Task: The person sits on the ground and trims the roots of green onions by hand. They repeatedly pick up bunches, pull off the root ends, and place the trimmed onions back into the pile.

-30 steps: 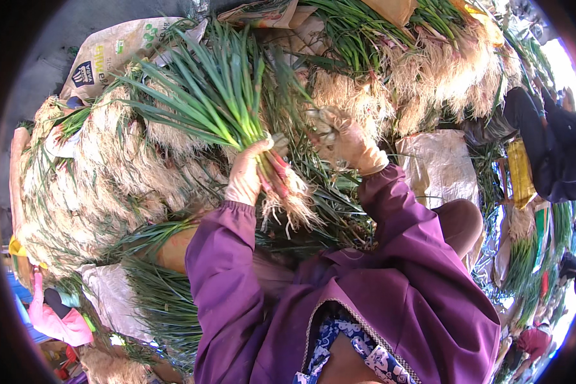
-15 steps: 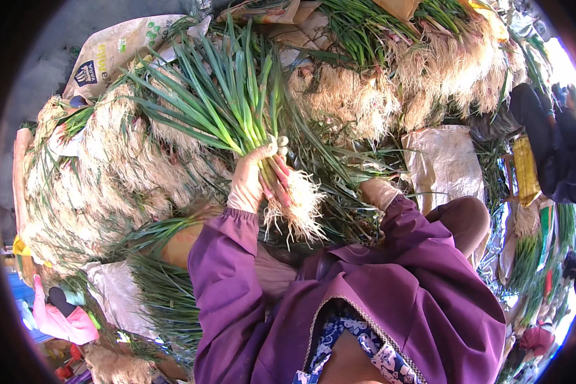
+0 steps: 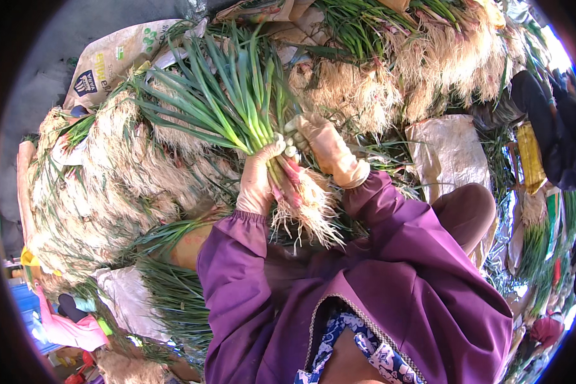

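My left hand [image 3: 261, 168], in a pale glove, is closed round the stalks of a bunch of green onions [image 3: 237, 102]. The green leaves fan out up and to the left; the reddish-white bases and stringy roots [image 3: 308, 208] hang below my fist. My right hand [image 3: 323, 146], also gloved, is beside the bunch on its right, its fingers curled in against the stalks just above the left hand's grip. What those fingertips pinch is hidden.
Piled green onions with dry roots [image 3: 109, 179] lie at left, and another heap [image 3: 441, 57] at far right. A printed sack [image 3: 109, 61] lies beyond the left pile. A pale sack [image 3: 448, 153] lies near my knee. Another person in pink [image 3: 77, 326] is at lower left.
My right hand has come up and left from the loose leaves to the bunch, its fingers now curled beside the stalks. The left hand still holds the green onions in nearly the same place.
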A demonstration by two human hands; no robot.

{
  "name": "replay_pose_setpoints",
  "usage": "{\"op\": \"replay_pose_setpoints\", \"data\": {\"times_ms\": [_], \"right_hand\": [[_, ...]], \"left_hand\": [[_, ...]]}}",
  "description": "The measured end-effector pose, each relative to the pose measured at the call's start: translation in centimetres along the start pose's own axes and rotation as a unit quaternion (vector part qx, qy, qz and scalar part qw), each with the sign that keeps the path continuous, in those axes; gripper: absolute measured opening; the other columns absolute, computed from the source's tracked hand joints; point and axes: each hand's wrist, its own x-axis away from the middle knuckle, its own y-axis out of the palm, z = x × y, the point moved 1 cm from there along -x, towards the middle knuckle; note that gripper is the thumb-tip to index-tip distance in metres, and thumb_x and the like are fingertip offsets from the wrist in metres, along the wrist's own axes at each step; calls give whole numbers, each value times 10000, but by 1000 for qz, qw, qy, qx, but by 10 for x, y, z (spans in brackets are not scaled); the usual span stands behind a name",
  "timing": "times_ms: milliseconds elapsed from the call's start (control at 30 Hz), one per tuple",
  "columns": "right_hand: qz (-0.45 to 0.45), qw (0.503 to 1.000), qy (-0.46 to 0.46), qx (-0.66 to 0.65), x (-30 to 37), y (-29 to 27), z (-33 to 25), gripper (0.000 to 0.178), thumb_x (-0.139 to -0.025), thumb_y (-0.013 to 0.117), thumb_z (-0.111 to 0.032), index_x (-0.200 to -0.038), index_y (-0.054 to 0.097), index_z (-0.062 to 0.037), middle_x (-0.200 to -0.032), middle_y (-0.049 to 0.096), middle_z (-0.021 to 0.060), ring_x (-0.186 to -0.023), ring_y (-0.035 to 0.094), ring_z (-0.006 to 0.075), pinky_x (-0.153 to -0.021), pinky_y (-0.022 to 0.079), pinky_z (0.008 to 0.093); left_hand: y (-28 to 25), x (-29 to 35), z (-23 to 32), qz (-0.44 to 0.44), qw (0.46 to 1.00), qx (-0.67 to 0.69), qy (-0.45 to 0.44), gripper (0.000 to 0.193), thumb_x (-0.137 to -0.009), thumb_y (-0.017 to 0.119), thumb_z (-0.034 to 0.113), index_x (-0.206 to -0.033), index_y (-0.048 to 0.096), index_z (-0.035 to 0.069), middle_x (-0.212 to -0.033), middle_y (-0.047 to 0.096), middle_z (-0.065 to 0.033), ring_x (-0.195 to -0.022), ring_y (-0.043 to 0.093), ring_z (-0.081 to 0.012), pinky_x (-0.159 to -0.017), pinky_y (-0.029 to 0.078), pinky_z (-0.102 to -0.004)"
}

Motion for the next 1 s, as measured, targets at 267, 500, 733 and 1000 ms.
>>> {"op": "replay_pose_setpoints", "data": {"times_ms": [267, 500, 733, 1000], "right_hand": [[-125, 905, 56, 403, -50, -102, 31, 209, -898, 592, -201, -989, 655, -24, -753, 620, 100, -702, 581, 221, -641, 454, 321], [-21, 826, -240, 510, -24, -45, -8, 492, -821, 707, -125, -1281, 534, -150, -1233, 566, 169, -1010, 620, 238, -818, 521, 341], [7, 979, 35, 201, -18, 3, -14, 269, -918, 505, -277, -1050, 627, -77, -846, 639, 47, -761, 586, 174, -714, 471, 298], [-48, 622, -206, 754, -21, 6, -4, 176, -867, 513, -125, -977, 614, -32, -810, 666, 169, -730, 672, 320, -635, 538, 396]], "left_hand": [[13, 25, -1, -123, 985, 119, 32, 266, -859, 604, 78, -1103, 522, 8, -995, 572, -91, -835, 585, -181, -761, 518, -324], [13, 20, -5, -40, 999, -27, 20, 484, -865, 591, 212, -1240, 515, -84, -923, 629, -122, -740, 605, -219, -670, 531, -321], [12, 11, -9, 2, 1000, 8, 25, 357, -844, 609, 129, -1117, 560, -95, -958, 662, -158, -812, 653, -253, -744, 554, -339], [-2, -2, -4, 44, 995, -79, -40, 205, -894, 608, 227, -853, 602, 27, -662, 618, -101, -493, 602, -233, -485, 519, -331]]}}
